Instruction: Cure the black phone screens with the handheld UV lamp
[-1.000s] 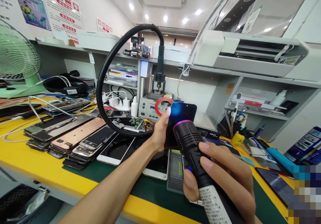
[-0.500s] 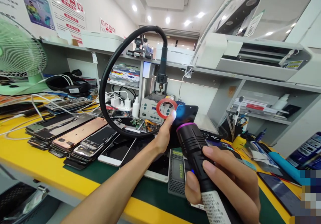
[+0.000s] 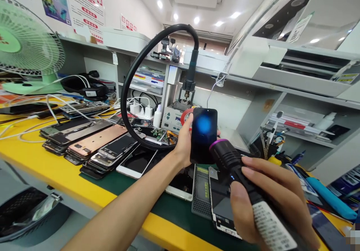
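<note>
My left hand [image 3: 184, 142] grips a black smartphone [image 3: 204, 146] by its left edge, thumb up along the side, its dark glass facing me. A round blue glow lies on the upper half of the glass. In my right hand [image 3: 270, 194] is a black flashlight [image 3: 233, 161] with a purple ring at its head and a white printed label on its barrel. Its head points up and left at the phone, close to the lower right corner. Part of a red tape roll [image 3: 185, 116] shows behind the phone.
Stacked phone screens [image 3: 95, 133] cover the bench's left side. A thick black hose [image 3: 126, 93] arches up to a hot-air handle [image 3: 191, 71]. A grey ventilated box [image 3: 201, 194] and a white-edged phone [image 3: 180, 191] lie below my hands. A green fan [image 3: 30, 52] stands far left.
The phone has turned from edge-tilted to facing me, and the blue glow now sits on its glass. The flashlight has shifted right in view. The whole scene has also shifted slightly right.
</note>
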The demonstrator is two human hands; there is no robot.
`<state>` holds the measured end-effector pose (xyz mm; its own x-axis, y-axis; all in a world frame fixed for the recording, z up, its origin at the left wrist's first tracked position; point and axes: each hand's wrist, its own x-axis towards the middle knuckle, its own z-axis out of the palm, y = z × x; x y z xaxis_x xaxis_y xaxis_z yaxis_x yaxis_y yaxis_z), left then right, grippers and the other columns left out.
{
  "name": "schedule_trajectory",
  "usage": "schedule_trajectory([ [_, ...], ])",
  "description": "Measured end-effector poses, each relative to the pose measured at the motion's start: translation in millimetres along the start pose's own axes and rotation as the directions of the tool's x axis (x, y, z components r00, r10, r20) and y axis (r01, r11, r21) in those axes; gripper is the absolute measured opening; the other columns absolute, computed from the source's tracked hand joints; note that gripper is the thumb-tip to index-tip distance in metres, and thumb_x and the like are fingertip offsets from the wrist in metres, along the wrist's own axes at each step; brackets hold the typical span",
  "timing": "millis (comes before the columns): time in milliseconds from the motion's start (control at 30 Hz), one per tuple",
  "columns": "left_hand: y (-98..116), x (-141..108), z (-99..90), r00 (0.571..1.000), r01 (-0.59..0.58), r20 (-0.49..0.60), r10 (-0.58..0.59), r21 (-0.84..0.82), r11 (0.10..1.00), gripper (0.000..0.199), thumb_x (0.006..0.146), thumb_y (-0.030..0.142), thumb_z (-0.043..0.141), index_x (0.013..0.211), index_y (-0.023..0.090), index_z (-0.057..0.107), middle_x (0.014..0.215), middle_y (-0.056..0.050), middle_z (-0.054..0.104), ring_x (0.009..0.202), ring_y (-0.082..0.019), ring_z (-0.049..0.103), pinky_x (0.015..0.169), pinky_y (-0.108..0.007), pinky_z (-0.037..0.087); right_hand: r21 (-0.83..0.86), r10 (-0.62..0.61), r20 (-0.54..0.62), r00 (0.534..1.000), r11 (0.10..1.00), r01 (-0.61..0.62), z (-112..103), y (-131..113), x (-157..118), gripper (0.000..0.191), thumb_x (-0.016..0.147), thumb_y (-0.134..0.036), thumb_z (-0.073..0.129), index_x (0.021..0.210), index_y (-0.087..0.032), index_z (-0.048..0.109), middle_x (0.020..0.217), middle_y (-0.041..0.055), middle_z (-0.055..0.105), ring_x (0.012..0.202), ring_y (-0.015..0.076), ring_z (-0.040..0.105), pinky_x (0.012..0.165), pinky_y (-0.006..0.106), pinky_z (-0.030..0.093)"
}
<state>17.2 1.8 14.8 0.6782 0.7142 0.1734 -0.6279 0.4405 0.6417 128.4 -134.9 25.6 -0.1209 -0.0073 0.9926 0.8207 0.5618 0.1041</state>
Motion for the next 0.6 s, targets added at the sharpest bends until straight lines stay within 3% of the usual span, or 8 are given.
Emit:
schedule_trajectory([
  [100, 2.6, 2.0, -4.4, 0.998, 0.028, 0.058, -0.026, -0.036, 0.999, 0.089, 0.087, 0.083, 0.033, 0.102, 0.004, 0.073, 0.091, -0.021, 0.074, 0.079, -0.029, 0.072, 0.081, -0.04, 0.057, 0.08, 0.074, 0.048, 0.996, 0.994, -0.077, -2.7, -2.8, 0.5, 0.01, 0.081, -0.007, 0.068, 0.088, -0.014, 0.07, 0.089, 0.0055, 0.072, 0.08, 0.0152, 0.07, 0.075, 0.029, 0.056],
  [267, 3.1, 3.4, -10.5, 0.979, 0.073, 0.194, -0.065, -0.035, 0.997, 0.094, 0.086, 0.083, 0.03, 0.108, 0.002, 0.071, 0.096, -0.023, 0.072, 0.079, -0.032, 0.07, 0.079, -0.048, 0.057, 0.05, 0.065, 0.144, 0.988, 0.996, -0.073, -6.2, -11.2, -15.9, 0.01, 0.08, -0.009, 0.072, 0.089, -0.014, 0.073, 0.092, 0.0058, 0.073, 0.081, 0.0157, 0.069, 0.076, 0.033, 0.057],
  [400, 3.7, 3.0, -11.7, 0.97, 0.082, 0.233, -0.073, -0.03, 0.996, 0.095, 0.086, 0.084, 0.031, 0.111, 0.002, 0.07, 0.099, -0.023, 0.072, 0.081, -0.031, 0.07, 0.081, -0.047, 0.057, 0.091, -0.03, 0.191, 0.981, 0.996, 0.012, -5.4, -20.3, -21.8, 0.007, 0.081, -0.01, 0.07, 0.085, -0.015, 0.073, 0.088, 0.0019, 0.072, 0.078, 0.0127, 0.068, 0.076, 0.031, 0.058],
  [600, 4.0, 2.2, -9.4, 0.963, 0.089, 0.257, -0.08, -0.022, 0.996, 0.094, 0.086, 0.084, 0.029, 0.109, 0.002, 0.071, 0.099, -0.022, 0.072, 0.081, -0.031, 0.07, 0.081, -0.047, 0.056, 0.068, -0.05, 0.284, 0.957, 0.997, 0.032, -10.9, -27.6, -23.5, 0.008, 0.086, -0.011, 0.065, 0.088, -0.016, 0.072, 0.09, 0.0, 0.072, 0.083, 0.0136, 0.068, 0.082, 0.033, 0.056],
])
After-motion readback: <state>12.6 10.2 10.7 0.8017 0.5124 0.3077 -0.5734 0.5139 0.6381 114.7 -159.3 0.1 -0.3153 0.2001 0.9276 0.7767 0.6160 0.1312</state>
